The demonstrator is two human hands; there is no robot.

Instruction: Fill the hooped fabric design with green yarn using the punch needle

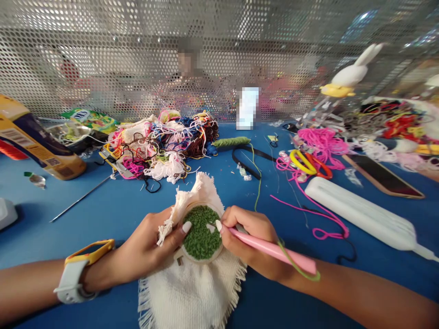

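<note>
My left hand [157, 244] grips the rim of a small round embroidery hoop [202, 261], its thumb resting on the edge of the green looped yarn [199, 237] that fills most of the circle. Off-white fringed cloth [192, 292] is stretched in the hoop and hangs below and above it. A pink-handled punch needle [264, 246] is held like a pen in my right hand [250, 237]. Its tip is at a small pale unfilled patch right of the middle. Green yarn loops out of the handle's back end.
Behind lies a heap of mixed yarn [161, 146], with a green yarn bundle [231, 142] beside it. At right are pink yarn [320, 144], yellow-and-orange scissors [303, 163], a white power strip [360, 212] and a phone [384, 176]. A bottle [44, 141] and a thin metal rod [80, 198] are at left.
</note>
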